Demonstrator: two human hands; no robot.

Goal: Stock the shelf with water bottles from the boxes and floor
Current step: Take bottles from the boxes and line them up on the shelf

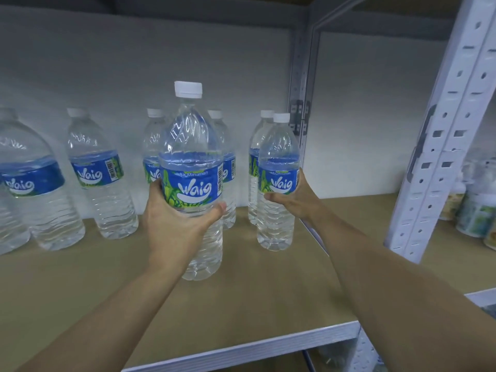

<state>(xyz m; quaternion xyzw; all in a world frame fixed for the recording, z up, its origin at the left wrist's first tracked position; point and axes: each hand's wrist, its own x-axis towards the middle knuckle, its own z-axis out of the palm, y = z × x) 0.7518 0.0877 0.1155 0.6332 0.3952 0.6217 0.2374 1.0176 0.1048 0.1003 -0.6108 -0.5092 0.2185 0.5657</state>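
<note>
On the shelf (107,291), placing two bottles: near bottle (192,157) gripped by left hand (174,226), right bottle (277,157) by right hand (295,200). Next, likely: seat upright, release.

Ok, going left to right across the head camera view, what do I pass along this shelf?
edge bottle → second bottle → front bottle gripped by the left hand → right-side bottle gripped by the right hand → slotted upright → blurred patterned containers
</note>
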